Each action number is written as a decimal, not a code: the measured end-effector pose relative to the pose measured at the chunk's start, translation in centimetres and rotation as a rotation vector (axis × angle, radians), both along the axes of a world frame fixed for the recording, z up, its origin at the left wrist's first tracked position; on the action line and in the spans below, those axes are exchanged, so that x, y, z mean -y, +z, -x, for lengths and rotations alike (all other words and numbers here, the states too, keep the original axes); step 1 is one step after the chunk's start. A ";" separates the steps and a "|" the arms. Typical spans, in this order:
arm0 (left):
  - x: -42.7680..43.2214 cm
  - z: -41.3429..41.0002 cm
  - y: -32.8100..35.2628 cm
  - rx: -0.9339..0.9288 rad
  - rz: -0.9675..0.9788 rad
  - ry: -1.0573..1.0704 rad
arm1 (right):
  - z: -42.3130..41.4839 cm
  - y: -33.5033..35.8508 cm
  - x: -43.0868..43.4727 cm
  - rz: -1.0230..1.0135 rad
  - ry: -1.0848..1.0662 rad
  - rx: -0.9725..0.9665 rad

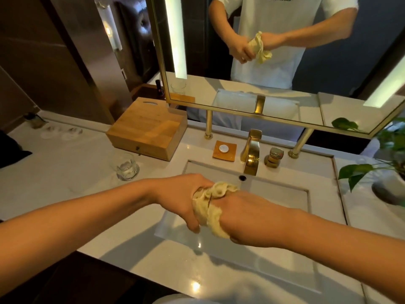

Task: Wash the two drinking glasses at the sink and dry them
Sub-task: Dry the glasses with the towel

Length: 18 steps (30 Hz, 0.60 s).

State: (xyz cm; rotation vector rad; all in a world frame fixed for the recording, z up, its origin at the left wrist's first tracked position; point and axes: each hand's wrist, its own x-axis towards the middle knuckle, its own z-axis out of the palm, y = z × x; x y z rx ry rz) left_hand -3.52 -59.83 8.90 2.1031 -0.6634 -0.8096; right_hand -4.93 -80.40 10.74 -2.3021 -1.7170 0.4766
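Over the sink basin point(276, 194), my left hand point(179, 200) and my right hand point(247, 216) meet around a crumpled yellow cloth point(215, 191). My left hand is wrapped around the bundle from the left. My right hand is pressed into the cloth from the right. A thin curved rim point(209, 200) shows between the folds, so a glass seems to sit inside the cloth, mostly hidden. A second clear drinking glass point(126, 166) stands upright on the counter to the left of the basin, apart from both hands.
A gold faucet point(252, 154) and its handle point(274, 157) stand behind the basin, with a wooden soap dish point(224, 150) to their left. A wooden box point(146, 132) sits at the back left. A potted plant point(385, 150) stands at the right. A mirror point(285, 93) hangs ahead.
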 end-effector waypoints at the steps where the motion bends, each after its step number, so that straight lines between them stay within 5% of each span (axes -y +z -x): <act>1: 0.0 -0.2 -0.1 -0.155 0.011 -0.044 | 0.1 0.2 -0.3 0.016 0.108 0.091; 4: -0.5 -1.3 -0.1 -0.445 -0.036 -0.236 | 0.5 -1.3 -0.9 0.065 0.241 0.215; 6: -0.5 -1.6 -0.6 -0.309 -0.095 -0.215 | 0.8 -2.7 -0.6 0.089 0.178 0.282; 8: -0.2 -0.9 -1.8 -0.011 -0.133 0.003 | 0.6 -2.9 -0.6 0.125 -0.081 0.121; 10: 0.0 0.2 -3.6 0.328 -0.057 0.262 | 0.2 -3.0 -1.2 0.002 -0.541 -0.445; 12: 0.1 0.9 -5.4 0.762 -0.009 0.360 | -0.2 -3.1 -2.4 -0.417 -0.984 -1.137; 14: -0.2 1.1 -6.9 1.076 -0.009 0.344 | 0.5 -3.1 -3.8 -0.835 -0.961 -1.983; 16: -0.6 1.1 -7.6 1.151 0.012 0.303 | 1.0 -3.6 -4.3 -1.061 -0.925 -2.291; 18: -0.7 1.0 -7.4 1.129 0.013 0.286 | 1.4 -3.6 -4.2 -1.063 -0.973 -2.158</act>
